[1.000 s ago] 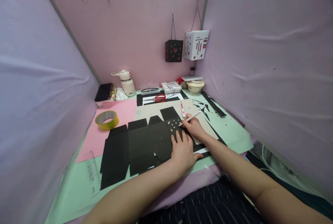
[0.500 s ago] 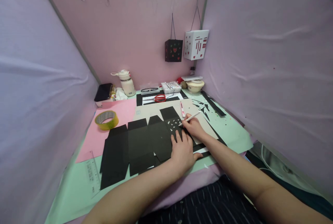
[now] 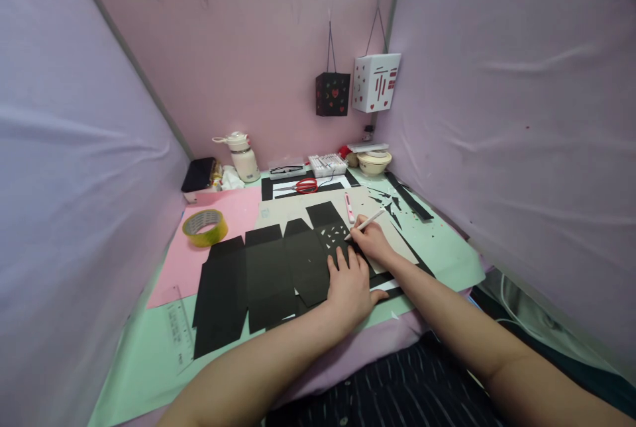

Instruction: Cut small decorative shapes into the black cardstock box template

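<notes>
A flat black card net (image 3: 263, 278) with several folded panels lies on the green table mat (image 3: 139, 374). Small shapes are cut out of its right panel (image 3: 332, 234). My left hand (image 3: 350, 284) lies flat on that panel, fingers spread, pressing it down. My right hand (image 3: 371, 241) pinches a thin white craft knife (image 3: 366, 222), its tip touching the card beside the cut-outs. A grey board (image 3: 293, 210) lies under the card.
A yellow tape roll (image 3: 205, 227) sits on pink paper (image 3: 238, 208). A ruler (image 3: 177, 328) lies at the left. Red scissors (image 3: 304, 185), a marker box (image 3: 326, 165), a bowl (image 3: 373, 162), a white flask (image 3: 243, 157) and a pink cutter (image 3: 349, 208) stand behind. Two paper lanterns (image 3: 354, 89) hang above. Black scraps (image 3: 397, 205) lie right.
Both hands stay in place on the card; the knife tip has shifted very slightly. The view has drifted a little.
</notes>
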The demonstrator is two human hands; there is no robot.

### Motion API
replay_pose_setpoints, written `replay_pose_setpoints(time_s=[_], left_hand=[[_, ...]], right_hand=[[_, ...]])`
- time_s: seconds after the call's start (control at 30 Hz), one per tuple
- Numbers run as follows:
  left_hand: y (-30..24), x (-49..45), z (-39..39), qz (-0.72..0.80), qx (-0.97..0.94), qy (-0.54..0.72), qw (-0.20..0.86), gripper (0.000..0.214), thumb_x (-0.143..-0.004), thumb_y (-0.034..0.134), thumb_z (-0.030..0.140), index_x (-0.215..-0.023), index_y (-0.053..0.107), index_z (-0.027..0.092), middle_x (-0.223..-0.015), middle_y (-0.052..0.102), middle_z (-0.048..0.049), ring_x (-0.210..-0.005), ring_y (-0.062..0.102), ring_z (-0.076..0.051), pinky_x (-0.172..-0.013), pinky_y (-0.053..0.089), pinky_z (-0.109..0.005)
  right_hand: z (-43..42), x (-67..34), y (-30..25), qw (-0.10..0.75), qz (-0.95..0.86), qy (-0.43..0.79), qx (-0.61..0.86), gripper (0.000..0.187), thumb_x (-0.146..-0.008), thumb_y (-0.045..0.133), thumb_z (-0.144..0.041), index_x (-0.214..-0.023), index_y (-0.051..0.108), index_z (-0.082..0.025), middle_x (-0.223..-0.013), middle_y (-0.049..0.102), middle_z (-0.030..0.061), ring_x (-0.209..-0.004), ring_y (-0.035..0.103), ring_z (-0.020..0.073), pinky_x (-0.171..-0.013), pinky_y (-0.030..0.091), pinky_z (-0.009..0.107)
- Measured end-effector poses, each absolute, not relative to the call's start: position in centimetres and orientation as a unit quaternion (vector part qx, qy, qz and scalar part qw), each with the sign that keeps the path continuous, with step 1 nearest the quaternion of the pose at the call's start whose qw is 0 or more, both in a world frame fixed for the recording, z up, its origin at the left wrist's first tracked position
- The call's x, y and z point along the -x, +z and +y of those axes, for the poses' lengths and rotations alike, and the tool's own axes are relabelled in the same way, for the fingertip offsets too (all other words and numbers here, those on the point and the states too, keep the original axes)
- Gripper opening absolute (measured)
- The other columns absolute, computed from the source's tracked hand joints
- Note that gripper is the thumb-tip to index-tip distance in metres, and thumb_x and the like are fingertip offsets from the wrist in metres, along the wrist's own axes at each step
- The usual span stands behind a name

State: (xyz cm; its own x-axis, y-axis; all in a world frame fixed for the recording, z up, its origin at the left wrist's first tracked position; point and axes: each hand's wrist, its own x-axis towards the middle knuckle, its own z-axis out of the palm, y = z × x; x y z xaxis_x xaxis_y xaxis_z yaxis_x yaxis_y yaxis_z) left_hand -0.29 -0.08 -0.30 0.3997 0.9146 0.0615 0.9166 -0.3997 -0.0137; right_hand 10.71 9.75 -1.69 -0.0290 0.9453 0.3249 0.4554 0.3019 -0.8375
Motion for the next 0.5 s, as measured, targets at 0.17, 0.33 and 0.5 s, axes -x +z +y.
replay_pose_setpoints(time_s=[0.17, 0.33, 0.5], left_hand=[[-0.25, 0.24, -0.07, -0.548, 0.836, -0.014, 0.023, 0.09, -0.079, 0.043, 0.073, -0.14, 0.038, 0.007, -0.146, 0.033, -0.0213, -0.134, 0.026, -0.043, -0.105, 0.025, -0.059], [-0.59, 0.27, -0.03, -0.545, 0.838, -0.019, 0.027, 0.091, -0.079, 0.041, 0.074, -0.14, 0.038, 0.008, -0.146, 0.033, -0.0211, -0.134, 0.025, -0.043, -0.105, 0.025, -0.059], [-0.88, 0.27, 0.0, -0.545, 0.837, -0.029, 0.028, 0.091, -0.078, 0.042, 0.074, -0.14, 0.038, 0.008, -0.146, 0.034, -0.0215, -0.134, 0.025, -0.043, -0.105, 0.025, -0.059]], right_hand=[[9.83, -10.85, -1.98, 0.464, -0.654, 0.28, 0.528, 0.01, -0.072, 0.049, -0.024, -0.063, 0.043, -0.022, -0.054, 0.046, -0.0045, -0.056, 0.046, 0.0146, -0.056, 0.036, 0.026], [9.85, -10.95, -2.25, 0.465, -0.654, 0.288, 0.523, 0.009, -0.072, 0.049, -0.024, -0.064, 0.044, -0.022, -0.056, 0.049, -0.004, -0.057, 0.048, 0.0148, -0.058, 0.038, 0.026], [9.78, -10.86, -2.24, 0.458, -0.663, 0.294, 0.514, 0.009, -0.072, 0.05, -0.023, -0.064, 0.045, -0.022, -0.056, 0.051, -0.004, -0.058, 0.049, 0.0145, -0.058, 0.039, 0.025]])
